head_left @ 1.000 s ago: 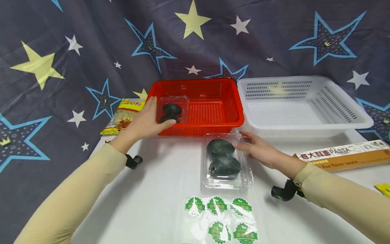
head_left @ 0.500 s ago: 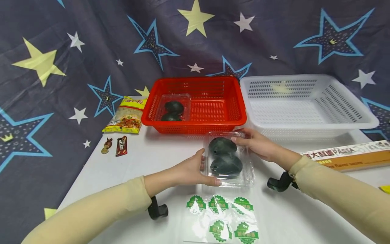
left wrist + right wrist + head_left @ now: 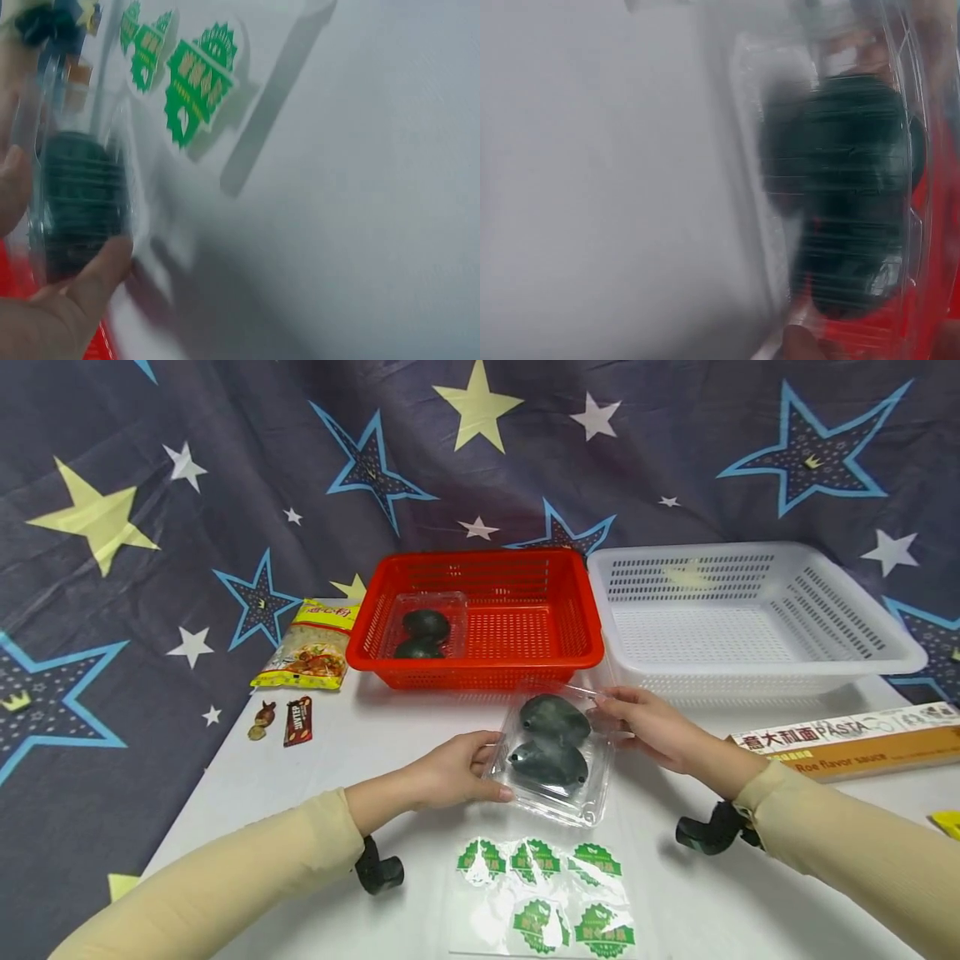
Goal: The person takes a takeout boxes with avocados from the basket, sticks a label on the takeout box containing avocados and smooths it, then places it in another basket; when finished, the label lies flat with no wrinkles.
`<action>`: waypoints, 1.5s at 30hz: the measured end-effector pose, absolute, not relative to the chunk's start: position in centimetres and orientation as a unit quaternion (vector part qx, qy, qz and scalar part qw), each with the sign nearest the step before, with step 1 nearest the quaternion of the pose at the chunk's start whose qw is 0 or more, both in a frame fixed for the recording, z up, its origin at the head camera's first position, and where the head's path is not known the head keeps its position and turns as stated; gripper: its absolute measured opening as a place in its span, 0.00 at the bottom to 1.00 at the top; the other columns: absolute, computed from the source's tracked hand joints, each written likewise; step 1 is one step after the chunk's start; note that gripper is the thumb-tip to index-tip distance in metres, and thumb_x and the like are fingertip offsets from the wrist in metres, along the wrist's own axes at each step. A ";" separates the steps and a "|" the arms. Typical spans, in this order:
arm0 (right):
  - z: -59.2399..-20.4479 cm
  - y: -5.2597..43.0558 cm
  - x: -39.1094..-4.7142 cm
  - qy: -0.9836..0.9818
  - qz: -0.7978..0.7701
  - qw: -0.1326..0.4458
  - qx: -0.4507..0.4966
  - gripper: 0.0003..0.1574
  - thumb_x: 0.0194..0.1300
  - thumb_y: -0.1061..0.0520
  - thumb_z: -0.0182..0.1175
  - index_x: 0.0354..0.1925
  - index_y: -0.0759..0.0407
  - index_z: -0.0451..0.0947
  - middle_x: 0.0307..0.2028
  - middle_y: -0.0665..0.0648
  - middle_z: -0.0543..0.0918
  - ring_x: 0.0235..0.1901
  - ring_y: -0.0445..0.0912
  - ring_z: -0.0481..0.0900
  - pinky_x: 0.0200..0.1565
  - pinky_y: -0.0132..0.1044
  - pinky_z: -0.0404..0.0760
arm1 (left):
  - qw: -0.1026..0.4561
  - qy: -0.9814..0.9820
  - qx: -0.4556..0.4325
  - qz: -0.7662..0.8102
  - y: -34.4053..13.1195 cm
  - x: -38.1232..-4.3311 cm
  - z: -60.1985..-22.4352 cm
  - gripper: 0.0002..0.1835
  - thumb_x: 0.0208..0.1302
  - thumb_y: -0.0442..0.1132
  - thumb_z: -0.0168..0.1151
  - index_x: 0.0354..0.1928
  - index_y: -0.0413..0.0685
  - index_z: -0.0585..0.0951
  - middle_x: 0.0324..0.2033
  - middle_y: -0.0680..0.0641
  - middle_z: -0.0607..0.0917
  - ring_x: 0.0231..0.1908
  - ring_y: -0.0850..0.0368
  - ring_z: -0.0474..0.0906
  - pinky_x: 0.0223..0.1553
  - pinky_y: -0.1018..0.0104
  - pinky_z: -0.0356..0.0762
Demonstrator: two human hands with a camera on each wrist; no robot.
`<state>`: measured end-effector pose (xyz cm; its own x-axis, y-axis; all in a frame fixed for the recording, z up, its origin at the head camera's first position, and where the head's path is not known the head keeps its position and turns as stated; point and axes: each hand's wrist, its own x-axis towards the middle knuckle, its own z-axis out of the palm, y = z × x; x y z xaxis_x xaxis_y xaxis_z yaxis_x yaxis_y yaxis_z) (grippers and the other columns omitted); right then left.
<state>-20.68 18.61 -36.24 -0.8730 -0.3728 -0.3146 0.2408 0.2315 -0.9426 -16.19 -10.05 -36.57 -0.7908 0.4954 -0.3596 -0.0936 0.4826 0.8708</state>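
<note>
Both hands hold a clear plastic clamshell box [image 3: 551,797] containing two dark green, avocado-like fruits [image 3: 549,762]. My left hand [image 3: 450,772] grips its left side, thumb over the near corner. At the far right corner, my right hand [image 3: 656,731] pinches the edge between thumb and fingers. The box sits turned at an angle, and both wrist views show a shadow on the table beside it. In the left wrist view, fingers [image 3: 105,266] press along the box wall. The right wrist view shows the same fruits [image 3: 855,195] through the blurred plastic.
Behind stands a red basket [image 3: 487,677] holding a similar box of fruits [image 3: 426,625], next to a white basket [image 3: 757,670]. A sheet of green stickers [image 3: 536,860] lies in front. A noodle bag [image 3: 311,647], small wrapped snack [image 3: 298,721] and pasta box [image 3: 847,743] lie around.
My left hand has left the red basket's rim and come down to the clamshell box's left side. The box has since turned and come up slightly between both hands.
</note>
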 end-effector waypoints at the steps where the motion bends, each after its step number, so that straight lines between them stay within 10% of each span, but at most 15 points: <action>1: -36.2 18.7 -20.5 0.745 -0.617 0.250 -0.044 0.37 0.73 0.50 0.47 0.67 0.75 0.51 0.48 0.56 0.77 0.45 0.45 0.77 0.46 0.38 0.78 | 0.305 0.800 0.123 0.502 -10.2 -16.3 -36.6 0.47 0.54 0.37 0.72 0.72 0.40 0.56 0.67 0.38 0.65 0.64 0.45 0.67 0.58 0.59 0.71; 11: -36.1 20.0 -18.1 0.718 -0.634 0.276 -0.073 0.33 0.71 0.59 0.49 0.64 0.80 0.53 0.45 0.58 0.79 0.44 0.46 0.79 0.49 0.42 0.80 | 0.334 0.717 0.072 0.607 -12.1 -17.7 -36.7 0.29 0.63 0.27 0.59 0.66 0.36 0.65 0.50 0.37 0.80 0.41 0.58 0.80 0.51 0.55 0.77; 22: -36.3 20.5 -18.5 0.754 -0.583 0.287 -0.100 0.40 0.72 0.52 0.50 0.69 0.76 0.48 0.57 0.70 0.71 0.53 0.52 0.74 0.54 0.43 0.76 | 0.291 0.717 -0.043 0.632 -12.2 -17.5 -36.4 0.27 0.68 0.33 0.57 0.65 0.31 0.62 0.55 0.35 0.76 0.48 0.51 0.77 0.56 0.52 0.73; 30: -36.6 19.8 -19.2 0.736 -0.607 0.288 -0.080 0.42 0.75 0.46 0.44 0.73 0.69 0.42 0.70 0.72 0.52 0.69 0.63 0.51 0.67 0.59 0.50 | 0.313 0.690 -0.086 0.647 -10.2 -15.5 -35.2 0.31 0.71 0.40 0.53 0.68 0.30 0.55 0.54 0.37 0.73 0.54 0.43 0.73 0.55 0.47 0.73; 36: -36.6 19.5 -18.1 0.729 -0.620 0.283 -0.061 0.41 0.75 0.48 0.45 0.71 0.73 0.45 0.63 0.68 0.64 0.56 0.52 0.70 0.53 0.43 0.73 | 0.316 0.658 -0.103 0.675 -9.6 -16.8 -34.8 0.28 0.73 0.41 0.47 0.70 0.40 0.57 0.57 0.37 0.72 0.58 0.42 0.69 0.55 0.41 0.70; 45: -36.4 20.2 -16.3 0.722 -0.637 0.267 -0.027 0.42 0.74 0.48 0.46 0.70 0.74 0.46 0.53 0.60 0.72 0.47 0.44 0.75 0.45 0.39 0.78 | 0.350 0.631 -0.092 0.686 -8.7 -18.5 -34.4 0.24 0.74 0.44 0.43 0.65 0.37 0.62 0.60 0.36 0.68 0.63 0.40 0.63 0.59 0.36 0.62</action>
<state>-16.31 20.23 -36.44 -0.8561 -0.3794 -0.3509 0.3010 0.1859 -0.9353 -18.51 -8.67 -34.43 -0.7376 0.3643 -0.5685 -0.5970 0.0416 0.8012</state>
